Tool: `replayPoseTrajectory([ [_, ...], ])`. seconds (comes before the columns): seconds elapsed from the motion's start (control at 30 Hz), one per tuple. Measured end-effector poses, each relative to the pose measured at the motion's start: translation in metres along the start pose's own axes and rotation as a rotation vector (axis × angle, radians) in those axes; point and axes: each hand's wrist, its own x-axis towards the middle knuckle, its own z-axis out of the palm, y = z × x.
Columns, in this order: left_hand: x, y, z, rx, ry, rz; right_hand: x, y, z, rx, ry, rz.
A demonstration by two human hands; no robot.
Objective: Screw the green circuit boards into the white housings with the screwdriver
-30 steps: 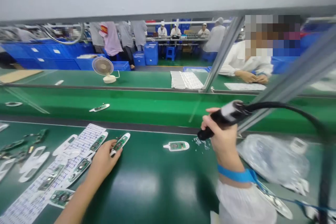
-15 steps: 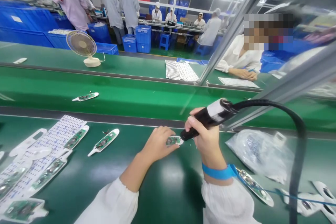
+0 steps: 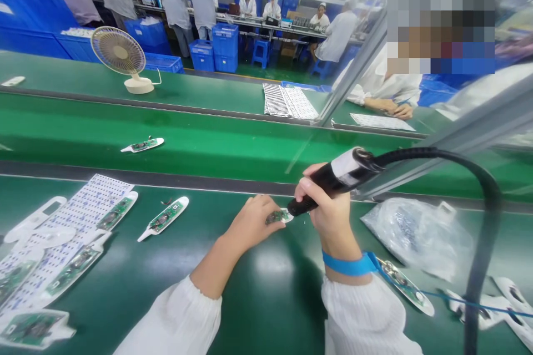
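Right-hand grip [image 3: 328,205] closed firmly around a black corded tool [image 3: 333,183], tip just at a small circuit board [image 3: 278,217]; left hand [image 3: 252,224] pressing that board, fingers over it, on the green surface [image 3: 233,288].

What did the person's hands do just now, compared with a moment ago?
The left hand let go of a white-backed circuit board and moved right onto a second board on the green belt. The right hand brought the black corded tool down to it. The fan stayed put.
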Motion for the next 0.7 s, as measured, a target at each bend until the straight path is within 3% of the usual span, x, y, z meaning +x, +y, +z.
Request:
replayPoseTrajectory([
  [0.7,-0.0013,0.0013,0.0023,0.002,-0.002,0.007,0.0059,0.0064,-0.0051,-0.053,-0.08,0.06],
])
